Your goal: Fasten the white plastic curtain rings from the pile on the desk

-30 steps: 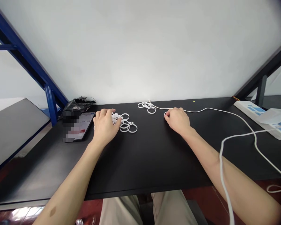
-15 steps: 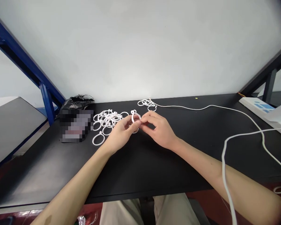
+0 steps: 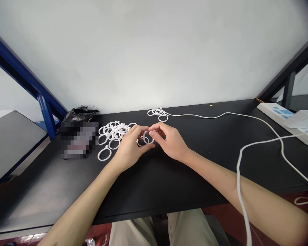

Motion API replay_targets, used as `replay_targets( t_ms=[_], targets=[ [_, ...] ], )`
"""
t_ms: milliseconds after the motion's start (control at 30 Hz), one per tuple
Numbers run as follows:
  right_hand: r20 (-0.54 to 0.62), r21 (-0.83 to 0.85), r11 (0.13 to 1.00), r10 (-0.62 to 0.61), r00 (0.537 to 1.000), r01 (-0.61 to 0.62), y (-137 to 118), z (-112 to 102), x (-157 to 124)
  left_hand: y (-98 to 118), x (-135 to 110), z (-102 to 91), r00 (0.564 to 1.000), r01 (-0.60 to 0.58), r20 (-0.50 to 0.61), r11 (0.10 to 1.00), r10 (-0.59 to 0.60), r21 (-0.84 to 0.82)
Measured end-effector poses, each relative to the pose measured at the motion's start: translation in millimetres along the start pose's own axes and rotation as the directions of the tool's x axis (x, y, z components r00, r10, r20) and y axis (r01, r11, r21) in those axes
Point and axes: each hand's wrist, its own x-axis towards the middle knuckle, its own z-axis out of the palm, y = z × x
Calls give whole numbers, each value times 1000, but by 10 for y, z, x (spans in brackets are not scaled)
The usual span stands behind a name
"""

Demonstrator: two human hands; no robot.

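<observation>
My left hand and my right hand meet at the middle of the black table, holding a white plastic ring between their fingertips. A second ring seems to lie under my left fingers. Left of them lies a tangled pile of white plastic rings with small knobs, and one ring rests apart at its front. Behind my right hand, several rings sit bunched on a thin white cord, which runs off to the right.
A pixelated phone and a black plastic bag stand at the table's left. A white power strip with blue marks and a thick white cable lie at the right. Blue steel frame posts stand beyond the left edge.
My hands have come together from their separate places and now hold a ring. The ring pile is larger and more spread out than a second ago, and the phone is now beside it.
</observation>
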Motion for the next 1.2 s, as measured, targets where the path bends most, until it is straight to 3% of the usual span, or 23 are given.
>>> replay_targets(
  t_ms=[200, 400, 733, 1000, 1200],
  targets=[
    [8, 239, 961, 143, 990, -141, 54, -3, 23, 28, 0, -22, 999, 24, -35, 999, -26, -44],
    [58, 313, 929, 187, 981, -196, 87, -19, 31, 70, -2, -42, 997, 68, -10, 977, -72, -202],
    [-46, 48, 992, 122, 992, -120, 65, -20, 48, 100, 3, -45, 992, 122, 43, 975, -116, -185],
    [-2, 46, 998, 42, 999, -42, 102, -30, 29, 86, 5, -44, 989, 149, 48, 946, -141, -287],
    [-30, -13, 1000, 25, 999, -25, 98, -26, 40, 87, -9, -44, 984, 171, 89, 946, -152, -274]
  ],
)
